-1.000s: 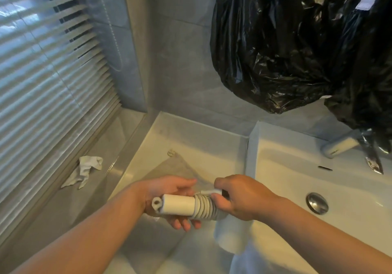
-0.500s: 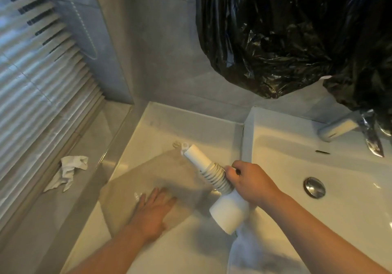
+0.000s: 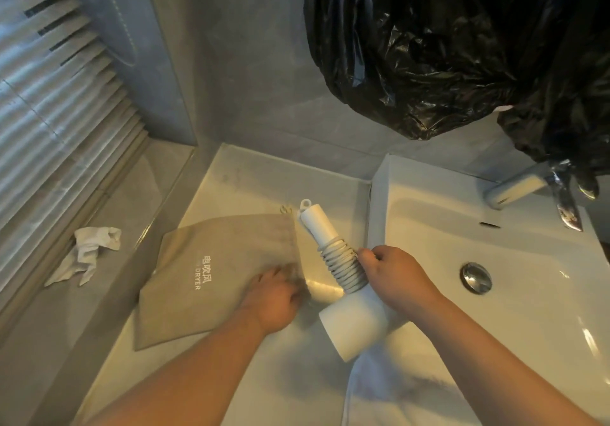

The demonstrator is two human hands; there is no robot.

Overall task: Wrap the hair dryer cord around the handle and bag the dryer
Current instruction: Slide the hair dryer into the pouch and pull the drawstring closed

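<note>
Looking down from the head view, the right hand (image 3: 392, 273) is closed around the dryer (image 3: 356, 323) where the handle (image 3: 318, 224) meets the body, fingers over the coiled cord (image 3: 343, 267). The dryer is held just above the counter (image 3: 251, 181), beside the sink (image 3: 528, 310), with its handle pointing away and left and its tip next to the bag's drawstring corner. The cord sits in tight turns round the lower handle with no loose length showing, so the wrapping looks done. The bag (image 3: 204, 280) lies flat on the counter with the dryer fully outside it, so bagging is still to do. The left hand (image 3: 274, 297) is at the bag's right edge, just beside the dryer. It is blurred there, and I cannot tell whether it pinches the cloth or only presses on it. My guess is that it is working the mouth open.

A second ago both hands held the dryer level. Half a second ago the left hand lay flat on the middle of the bag. It has since slid right to the edge, the bag has shifted, and its printed lettering now shows. The right hand has kept its hold.
</note>
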